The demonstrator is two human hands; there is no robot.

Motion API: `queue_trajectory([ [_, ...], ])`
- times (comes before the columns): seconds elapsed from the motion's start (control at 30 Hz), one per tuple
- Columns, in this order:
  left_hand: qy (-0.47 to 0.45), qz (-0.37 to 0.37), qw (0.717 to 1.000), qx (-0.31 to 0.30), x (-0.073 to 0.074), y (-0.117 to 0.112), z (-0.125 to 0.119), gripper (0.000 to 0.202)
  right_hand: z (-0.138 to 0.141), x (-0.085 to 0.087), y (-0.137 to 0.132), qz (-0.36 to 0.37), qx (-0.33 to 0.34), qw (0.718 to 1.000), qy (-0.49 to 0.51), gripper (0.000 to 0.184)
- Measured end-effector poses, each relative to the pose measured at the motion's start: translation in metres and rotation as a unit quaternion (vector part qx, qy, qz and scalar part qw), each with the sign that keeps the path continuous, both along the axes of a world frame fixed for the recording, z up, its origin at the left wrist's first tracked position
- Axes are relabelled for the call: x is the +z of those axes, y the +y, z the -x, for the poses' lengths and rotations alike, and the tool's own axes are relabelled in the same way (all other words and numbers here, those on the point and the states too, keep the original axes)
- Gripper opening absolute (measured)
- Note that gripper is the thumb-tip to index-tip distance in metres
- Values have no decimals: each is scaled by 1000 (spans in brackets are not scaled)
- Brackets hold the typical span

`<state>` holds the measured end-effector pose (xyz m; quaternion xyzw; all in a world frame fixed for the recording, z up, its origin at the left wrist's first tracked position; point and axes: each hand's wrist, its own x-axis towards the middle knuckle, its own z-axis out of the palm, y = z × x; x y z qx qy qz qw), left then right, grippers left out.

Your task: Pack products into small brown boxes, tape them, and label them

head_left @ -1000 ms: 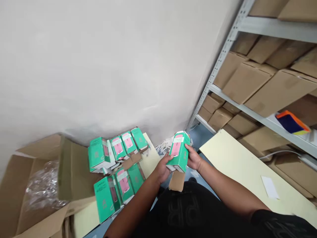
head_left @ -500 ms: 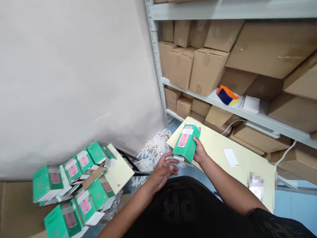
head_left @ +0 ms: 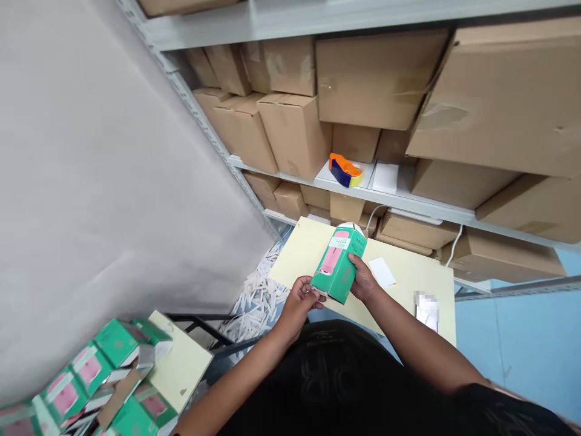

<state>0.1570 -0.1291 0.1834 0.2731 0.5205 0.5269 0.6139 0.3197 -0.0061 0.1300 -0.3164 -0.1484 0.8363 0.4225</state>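
Note:
A green box (head_left: 347, 266) with a pink panel and a pale label strip is held in front of my chest, tilted, its top end standing open. My right hand (head_left: 362, 278) is wrapped round its right side, thumb on the front. At the box's lower left end, my left hand (head_left: 301, 301) pinches the bottom edge or flap; its fingertips are partly hidden. Below and behind the box is a cream tabletop (head_left: 290, 248), with a white card (head_left: 382, 272) lying on it to the right of the box.
More green boxes (head_left: 92, 366) sit piled on a second cream board (head_left: 184, 363) at lower left. White paper strips (head_left: 256, 300) litter the floor. Shelves with cardboard boxes (head_left: 290, 133) rise behind the table, holding an orange and blue tape dispenser (head_left: 345, 171). A blurred white item (head_left: 426, 312) lies at the table's right.
The view has swung to the right. My left hand has closed from loosely spread fingers onto the lower end of the green box, while my right hand keeps its hold.

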Motion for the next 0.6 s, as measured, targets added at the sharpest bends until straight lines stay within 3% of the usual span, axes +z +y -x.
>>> queue_trajectory([
  [0.23,-45,31,994,-91,-7,45,10,38,-9,4,21,-13,-77,997,-20,45],
  [0.6,-83,60,972,-209,-15,128,89,39,53,15,54,-4,-182,982,-55,46],
])
